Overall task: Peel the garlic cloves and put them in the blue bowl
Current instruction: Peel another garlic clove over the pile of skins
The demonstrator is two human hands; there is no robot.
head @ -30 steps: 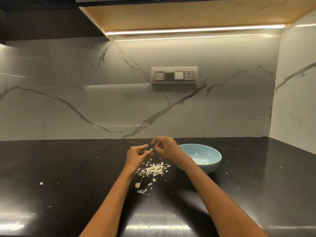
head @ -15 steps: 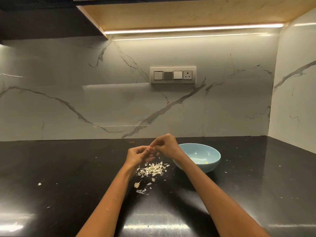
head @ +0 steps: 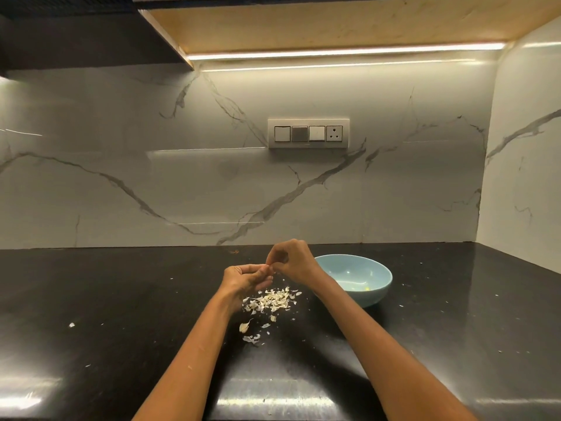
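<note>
Black tabletop point(head: 121, 299): both hands pinch something tiny, left hand point(head: 243, 279), right hand point(head: 293, 261); peel pile point(head: 271, 300) beneath, blue bowl point(head: 376, 291) right, loose clove point(head: 244, 326) nearer.

A garlic clove point(head: 269, 269), mostly hidden in my grip at frame centre, seems half-peeled. The blue bowl point(head: 383, 286) sits upright right of centre, small pale bits point(head: 366, 288) inside.

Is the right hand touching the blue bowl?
Cannot tell. In the head view the right hand overlaps the bowl's left rim, hiding any gap.
</note>
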